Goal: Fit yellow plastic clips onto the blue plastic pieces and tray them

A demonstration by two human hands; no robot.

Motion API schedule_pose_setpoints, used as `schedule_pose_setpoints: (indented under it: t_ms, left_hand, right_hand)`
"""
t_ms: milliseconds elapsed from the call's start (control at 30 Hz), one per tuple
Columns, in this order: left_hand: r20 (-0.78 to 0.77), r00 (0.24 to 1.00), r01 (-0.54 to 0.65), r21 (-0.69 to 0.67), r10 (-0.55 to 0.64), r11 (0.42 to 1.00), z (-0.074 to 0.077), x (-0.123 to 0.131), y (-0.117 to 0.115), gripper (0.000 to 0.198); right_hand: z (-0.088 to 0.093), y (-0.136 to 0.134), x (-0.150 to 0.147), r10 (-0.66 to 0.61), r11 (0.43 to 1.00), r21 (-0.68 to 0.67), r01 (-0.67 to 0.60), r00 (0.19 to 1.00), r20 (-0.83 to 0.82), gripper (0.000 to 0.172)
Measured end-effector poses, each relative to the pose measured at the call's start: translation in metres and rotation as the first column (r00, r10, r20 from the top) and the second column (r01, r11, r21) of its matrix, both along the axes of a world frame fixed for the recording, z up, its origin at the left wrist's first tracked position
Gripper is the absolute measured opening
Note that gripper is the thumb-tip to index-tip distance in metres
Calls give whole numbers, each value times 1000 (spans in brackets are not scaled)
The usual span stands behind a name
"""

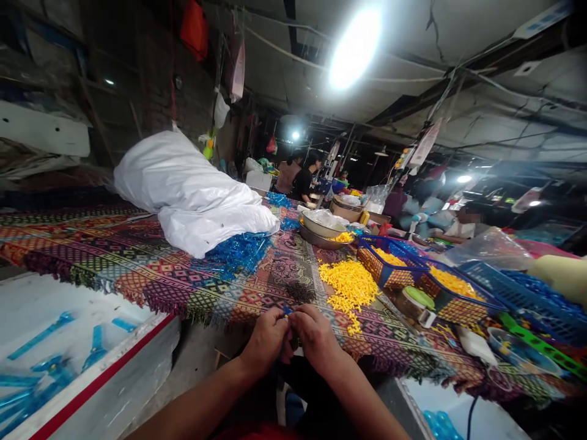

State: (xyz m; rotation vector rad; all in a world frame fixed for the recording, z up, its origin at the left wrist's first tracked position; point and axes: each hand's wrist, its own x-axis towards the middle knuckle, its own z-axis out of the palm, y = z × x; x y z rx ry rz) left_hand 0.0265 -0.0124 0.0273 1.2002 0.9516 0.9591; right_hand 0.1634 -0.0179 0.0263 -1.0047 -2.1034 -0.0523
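Patterned cloth; yellow pieces heaped beyond. Left hand, right hand pinched together on small blue piece. Judged: close fingertip work; next move needs steady grip.

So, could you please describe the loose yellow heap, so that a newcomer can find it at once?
Start from the patterned cloth in front of the person. On it, just beyond the right hand and to the left of the blue baskets, lies a heap of small yellow pieces. Unlike the yellow pieces in the baskets, it sits directly on the cloth, with no container.
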Motion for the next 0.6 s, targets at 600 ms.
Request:
schedule_pose_setpoints:
  t_ms: [600]
  left_hand:
    - [50, 991, 125, 4, -125, 992, -9, 2, 3, 16]
  right_hand:
    - [-6, 4, 18, 34, 988, -145, -57, 987, -160, 19]
